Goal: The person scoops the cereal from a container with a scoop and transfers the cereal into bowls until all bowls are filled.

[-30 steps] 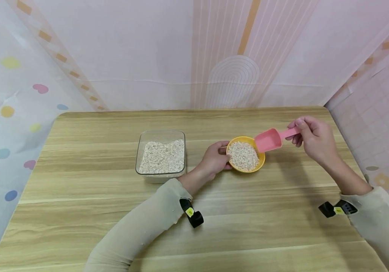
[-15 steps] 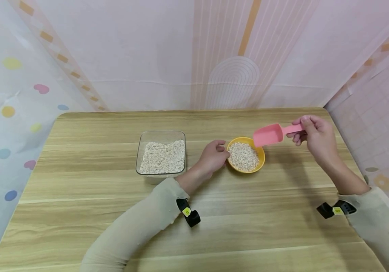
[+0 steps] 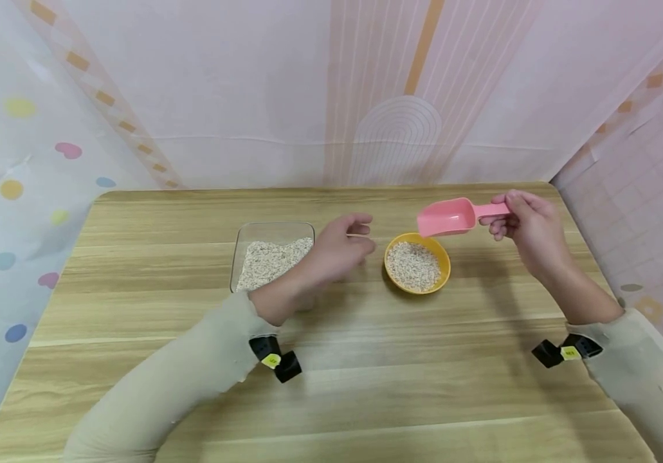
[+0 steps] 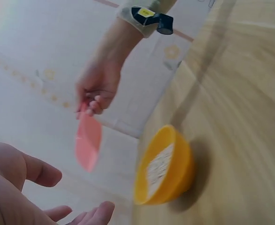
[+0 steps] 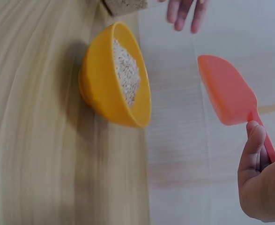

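A yellow bowl (image 3: 418, 265) (image 4: 167, 166) (image 5: 111, 79) full of pale grain stands on the wooden table (image 3: 331, 386). My right hand (image 3: 525, 225) (image 5: 263, 185) pinches the handle of an empty pink scoop (image 3: 447, 217) (image 4: 88, 139) (image 5: 228, 93), held level above the bowl's far right rim. My left hand (image 3: 339, 247) (image 4: 20, 187) hovers with loosely curled fingers between the bowl and a clear box of grain (image 3: 270, 260), holding nothing and touching neither.
Patterned pink and white sheets (image 3: 366, 96) close in the table at the back and both sides. Bare wood fills the near half of the table.
My left hand let go of the bowl and drew back left, lifting toward the clear box. The right hand raised the scoop up and slightly left, off the bowl.
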